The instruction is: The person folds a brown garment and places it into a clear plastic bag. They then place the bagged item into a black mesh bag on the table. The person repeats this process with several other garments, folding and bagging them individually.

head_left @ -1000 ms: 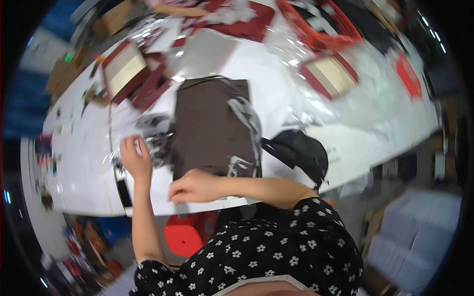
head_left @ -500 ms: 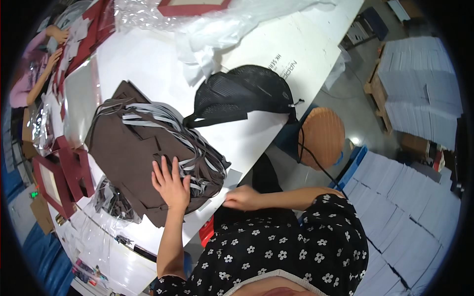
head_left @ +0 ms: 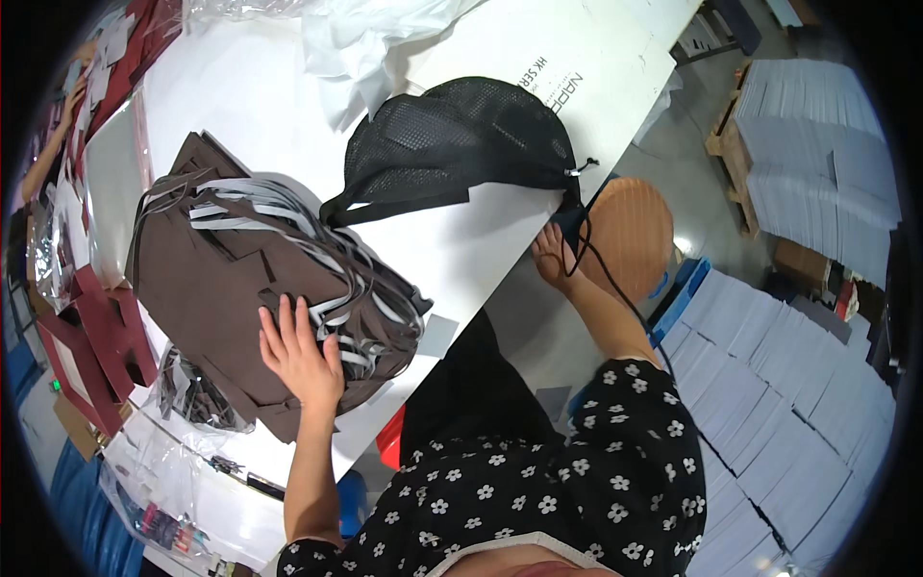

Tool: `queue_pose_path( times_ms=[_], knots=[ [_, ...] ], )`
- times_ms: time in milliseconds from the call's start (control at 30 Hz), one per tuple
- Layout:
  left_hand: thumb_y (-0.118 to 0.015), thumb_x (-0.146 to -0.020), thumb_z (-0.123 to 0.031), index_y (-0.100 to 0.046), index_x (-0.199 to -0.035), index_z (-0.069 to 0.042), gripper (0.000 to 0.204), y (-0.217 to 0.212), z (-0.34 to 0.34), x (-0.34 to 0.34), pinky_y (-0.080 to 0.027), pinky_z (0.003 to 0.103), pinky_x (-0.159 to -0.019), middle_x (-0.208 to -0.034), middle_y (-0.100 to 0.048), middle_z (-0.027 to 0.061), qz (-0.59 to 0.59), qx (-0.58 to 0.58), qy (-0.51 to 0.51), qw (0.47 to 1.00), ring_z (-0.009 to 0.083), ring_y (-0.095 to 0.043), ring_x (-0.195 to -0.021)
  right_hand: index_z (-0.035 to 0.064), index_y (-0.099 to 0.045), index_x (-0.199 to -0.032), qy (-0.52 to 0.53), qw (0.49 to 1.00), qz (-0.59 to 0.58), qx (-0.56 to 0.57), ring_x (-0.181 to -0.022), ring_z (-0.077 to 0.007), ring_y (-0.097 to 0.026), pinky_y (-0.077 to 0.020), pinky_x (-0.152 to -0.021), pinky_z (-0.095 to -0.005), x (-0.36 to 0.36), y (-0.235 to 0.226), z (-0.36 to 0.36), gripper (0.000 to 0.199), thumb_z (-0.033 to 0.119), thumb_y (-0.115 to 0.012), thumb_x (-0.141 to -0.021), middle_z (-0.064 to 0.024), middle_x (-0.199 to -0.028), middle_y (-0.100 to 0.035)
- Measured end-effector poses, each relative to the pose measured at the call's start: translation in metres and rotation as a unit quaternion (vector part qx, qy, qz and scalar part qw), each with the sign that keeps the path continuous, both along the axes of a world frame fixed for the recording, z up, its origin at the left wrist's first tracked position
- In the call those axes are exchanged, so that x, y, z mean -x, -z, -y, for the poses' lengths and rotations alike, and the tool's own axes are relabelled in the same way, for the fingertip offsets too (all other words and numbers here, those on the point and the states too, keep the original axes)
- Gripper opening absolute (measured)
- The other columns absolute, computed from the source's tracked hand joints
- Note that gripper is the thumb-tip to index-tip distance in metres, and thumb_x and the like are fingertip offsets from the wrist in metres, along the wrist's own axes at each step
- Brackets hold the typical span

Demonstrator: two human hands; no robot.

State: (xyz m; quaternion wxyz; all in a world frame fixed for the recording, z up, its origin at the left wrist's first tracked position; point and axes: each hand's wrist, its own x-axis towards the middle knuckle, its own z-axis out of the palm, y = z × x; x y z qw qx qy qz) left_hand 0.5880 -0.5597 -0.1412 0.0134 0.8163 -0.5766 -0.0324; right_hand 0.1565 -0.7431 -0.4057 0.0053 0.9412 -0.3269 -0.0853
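My left hand (head_left: 300, 348) lies flat, fingers spread, on a stack of brown card sheets (head_left: 221, 288) with grey strips (head_left: 317, 260) curling across its top, on the white table (head_left: 452, 240). My right hand (head_left: 555, 258) reaches out past the table's edge, fingers apart, at the dangling black cord (head_left: 591, 260) of a black mesh bag (head_left: 461, 144) that rests on the table. Whether the fingers touch the cord is unclear.
A round orange-brown stool seat (head_left: 630, 226) stands just beyond the right hand. Stacks of pale sheets (head_left: 769, 385) fill the floor at right. Red frames (head_left: 87, 337) and clear plastic wrap (head_left: 192, 394) lie at the table's left; white plastic (head_left: 365, 38) at the top. Another person's arm (head_left: 48, 144) shows far left.
The view has swung right. My right hand has moved from near my body out to the table's edge by the mesh bag's cord. My left hand stays on the brown stack.
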Motion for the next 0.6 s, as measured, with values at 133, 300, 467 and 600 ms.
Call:
queue_pose_path(
  times_ms=[133, 300, 467, 600],
  knots=[
    [-0.042, -0.098, -0.039, -0.047, -0.141, -0.005, 0.055, 0.001, -0.001, -0.001, -0.018, 0.052, -0.114, -0.149, -0.041, 0.0138, 0.003, -0.001, -0.003, 1.000, 0.0401, -0.026, -0.144, -0.0017, -0.062, -0.107, 0.072, 0.994, -0.085, 0.014, -0.117, -0.0405, -0.051, -0.0428, -0.097, -0.0469, -0.012, 0.057, 0.059, 0.027, 0.015, -0.050, -0.089, -0.0203, -0.116, -0.060],
    [-0.040, -0.100, -0.038, -0.046, -0.141, -0.004, 0.053, 0.001, -0.003, 0.006, -0.018, 0.051, -0.114, -0.150, -0.041, 0.0140, 0.024, -0.004, -0.013, 1.000, 0.0399, -0.025, -0.144, -0.0019, -0.062, -0.109, 0.142, 0.985, -0.046, -0.086, -0.116, -0.0402, -0.052, -0.0437, -0.096, -0.0481, -0.024, 0.069, 0.060, 0.030, 0.016, -0.048, -0.090, -0.0203, -0.114, -0.062],
    [-0.045, -0.097, -0.034, -0.047, -0.140, -0.005, 0.052, 0.002, 0.000, 0.005, -0.019, 0.052, -0.113, -0.150, -0.040, 0.0143, 0.031, -0.005, 0.003, 1.000, 0.0395, -0.025, -0.144, -0.0021, -0.062, -0.112, 0.154, 0.978, 0.010, -0.137, -0.115, -0.0399, -0.054, -0.0446, -0.095, -0.0492, -0.016, 0.074, 0.029, 0.033, 0.017, -0.047, -0.090, -0.0202, -0.111, -0.063],
    [-0.045, -0.097, -0.033, -0.048, -0.140, -0.006, 0.051, 0.004, -0.002, 0.005, -0.019, 0.051, -0.113, -0.150, -0.041, 0.0136, 0.033, -0.002, 0.002, 0.999, 0.0391, -0.025, -0.144, 0.0083, -0.058, -0.119, 0.192, 0.972, 0.089, -0.101, -0.101, -0.0330, -0.060, -0.0489, -0.080, -0.0433, -0.031, 0.030, -0.056, 0.037, 0.011, -0.056, -0.082, -0.0148, -0.098, -0.064]
  ],
)
